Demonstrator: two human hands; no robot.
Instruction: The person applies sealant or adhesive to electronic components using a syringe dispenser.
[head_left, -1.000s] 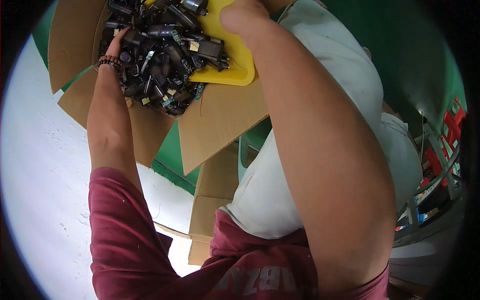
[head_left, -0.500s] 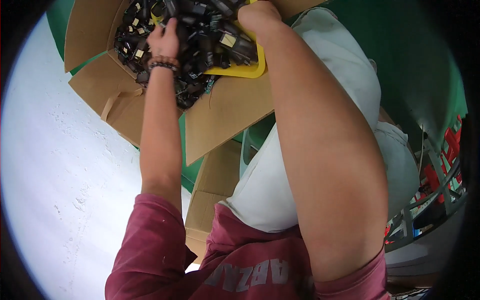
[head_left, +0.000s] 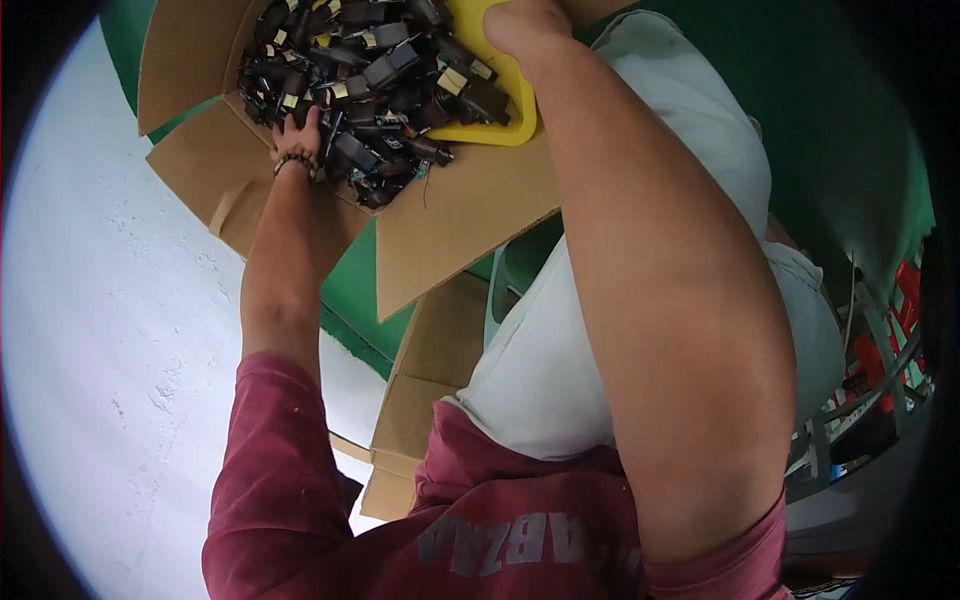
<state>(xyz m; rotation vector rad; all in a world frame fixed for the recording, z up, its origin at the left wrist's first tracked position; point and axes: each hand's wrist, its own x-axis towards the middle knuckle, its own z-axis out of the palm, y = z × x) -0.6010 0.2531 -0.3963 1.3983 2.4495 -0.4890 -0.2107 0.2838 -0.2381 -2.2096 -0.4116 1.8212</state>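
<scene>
A heap of black electronic parts (head_left: 350, 75), some with pale yellow labels, fills an open cardboard box (head_left: 465, 225). On the box's right side lies a yellow tray (head_left: 515, 135), with several of the parts on its near end. My left hand (head_left: 297, 138) rests at the near left edge of the heap, fingers spread and touching the parts, with nothing gripped. My right hand (head_left: 527, 28) is closed at the tray's right rim, its fingertips out of sight.
Folded-out flaps (head_left: 190, 165) surround the box. A second cardboard box (head_left: 425, 350) stands below it, beside my pale trousers (head_left: 540, 370). The floor is green, with a white wall (head_left: 130, 330) at left. Red items and a metal frame (head_left: 880, 360) are at far right.
My left hand has moved down and left, off the tray to the heap's edge, and its fingers have spread. More black parts cover the box's near side, and more bare tray shows.
</scene>
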